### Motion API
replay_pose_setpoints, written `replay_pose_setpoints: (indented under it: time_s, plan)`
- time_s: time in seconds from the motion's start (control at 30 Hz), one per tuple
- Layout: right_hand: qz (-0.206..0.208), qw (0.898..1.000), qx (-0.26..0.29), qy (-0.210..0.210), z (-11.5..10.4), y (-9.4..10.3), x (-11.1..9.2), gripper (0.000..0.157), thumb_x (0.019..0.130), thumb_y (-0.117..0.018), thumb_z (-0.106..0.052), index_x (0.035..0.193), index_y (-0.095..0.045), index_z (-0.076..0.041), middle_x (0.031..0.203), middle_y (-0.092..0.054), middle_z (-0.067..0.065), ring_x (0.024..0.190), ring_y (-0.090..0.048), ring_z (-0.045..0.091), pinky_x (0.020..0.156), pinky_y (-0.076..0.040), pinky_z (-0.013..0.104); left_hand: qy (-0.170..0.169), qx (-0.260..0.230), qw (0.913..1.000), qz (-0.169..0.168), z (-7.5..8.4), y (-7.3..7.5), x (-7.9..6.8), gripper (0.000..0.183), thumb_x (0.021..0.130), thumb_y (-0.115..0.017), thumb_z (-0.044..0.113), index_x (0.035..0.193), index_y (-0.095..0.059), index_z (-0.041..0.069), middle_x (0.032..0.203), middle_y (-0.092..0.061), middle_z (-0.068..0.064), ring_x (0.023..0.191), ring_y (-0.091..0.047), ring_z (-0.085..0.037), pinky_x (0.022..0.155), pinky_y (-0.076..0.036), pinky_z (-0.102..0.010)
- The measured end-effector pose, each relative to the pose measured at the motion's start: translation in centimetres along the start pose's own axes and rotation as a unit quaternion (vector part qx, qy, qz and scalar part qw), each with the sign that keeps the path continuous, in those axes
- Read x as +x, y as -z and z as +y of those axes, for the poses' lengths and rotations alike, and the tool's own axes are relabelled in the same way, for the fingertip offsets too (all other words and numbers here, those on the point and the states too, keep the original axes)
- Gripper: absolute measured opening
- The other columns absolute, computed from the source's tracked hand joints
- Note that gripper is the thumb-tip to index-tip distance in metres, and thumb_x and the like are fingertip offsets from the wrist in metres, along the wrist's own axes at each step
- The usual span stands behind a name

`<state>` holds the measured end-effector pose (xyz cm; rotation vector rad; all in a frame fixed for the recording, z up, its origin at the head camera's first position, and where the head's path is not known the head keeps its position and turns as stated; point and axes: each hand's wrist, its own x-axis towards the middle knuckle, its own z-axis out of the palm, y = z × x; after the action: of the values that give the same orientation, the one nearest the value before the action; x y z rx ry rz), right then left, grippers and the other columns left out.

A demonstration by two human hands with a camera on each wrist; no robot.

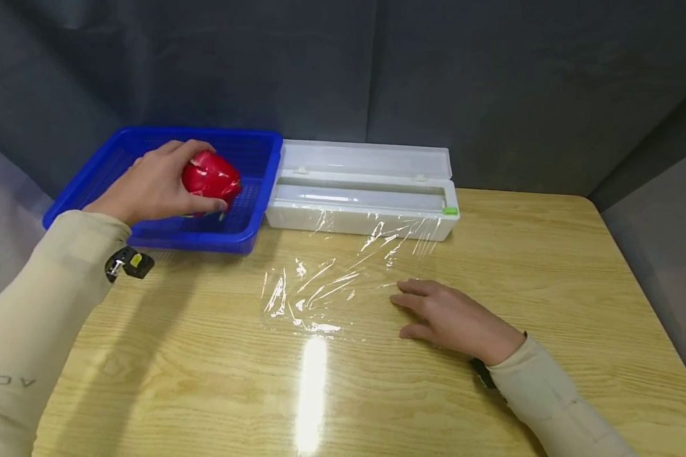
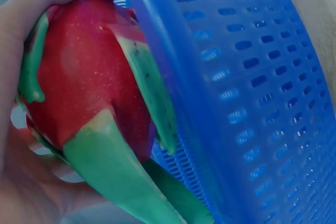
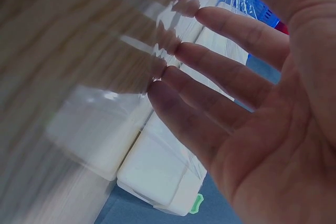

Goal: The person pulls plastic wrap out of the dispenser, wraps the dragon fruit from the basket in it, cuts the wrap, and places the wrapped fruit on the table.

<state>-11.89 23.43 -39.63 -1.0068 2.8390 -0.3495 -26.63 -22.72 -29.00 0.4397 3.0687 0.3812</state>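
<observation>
My left hand [image 1: 157,184] grips a red dragon fruit [image 1: 211,176] over the blue basket [image 1: 265,190]. In the left wrist view the dragon fruit [image 2: 86,72] shows green leafy scales, with the thumb and fingers curled round it beside the basket's slotted wall [image 2: 247,77]. A sheet of clear plastic wrap [image 1: 320,292] lies wrinkled on the table, drawn from the white wrap dispenser [image 1: 360,219]. At the sheet's right edge, my right hand [image 1: 451,317] rests palm down. Its fingers [image 3: 236,64] are nearly straight, tips touching the film in the right wrist view.
The dispenser's lid [image 1: 366,158] stands open at the back, beside the basket, and a green tab [image 1: 450,211] sits at its right end. Dark cloth [image 1: 491,95] hangs behind the wooden table [image 1: 549,266]. A bright reflection marks the tabletop's front.
</observation>
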Motion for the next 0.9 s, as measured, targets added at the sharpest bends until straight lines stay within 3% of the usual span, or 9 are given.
replay_pose_setpoints:
  time_s: [0.4, 0.9]
  plan:
    - [-0.001, 1.000, -0.002, 0.001, 0.0, 0.0, 0.1, 0.056, 0.089, -0.080, -0.036, 0.135, -0.068, -0.007, 0.146, -0.061, 0.021, 0.133, -0.061, 0.039, 0.106, -0.055, 0.051, -0.001, 0.002, 0.9999, 0.016, 1.3, 0.7, -0.5, 0.097, 0.077, -0.078, 0.068, 0.155, -0.041, 0.023, 0.147, -0.052, -0.023, 0.122, -0.057, -0.052, 0.096, -0.053, -0.071]
    - [-0.004, 1.000, -0.003, -0.001, 0.2, -0.1, 0.5, 0.055, 0.089, -0.079, -0.036, 0.135, -0.068, -0.007, 0.145, -0.062, 0.021, 0.133, -0.061, 0.039, 0.106, -0.055, 0.051, -0.033, -0.019, 0.9988, 0.030, 4.3, 1.0, -1.4, 0.093, 0.077, -0.083, 0.061, 0.153, -0.044, 0.025, 0.153, -0.048, -0.018, 0.125, -0.058, -0.052, 0.095, -0.055, -0.068]
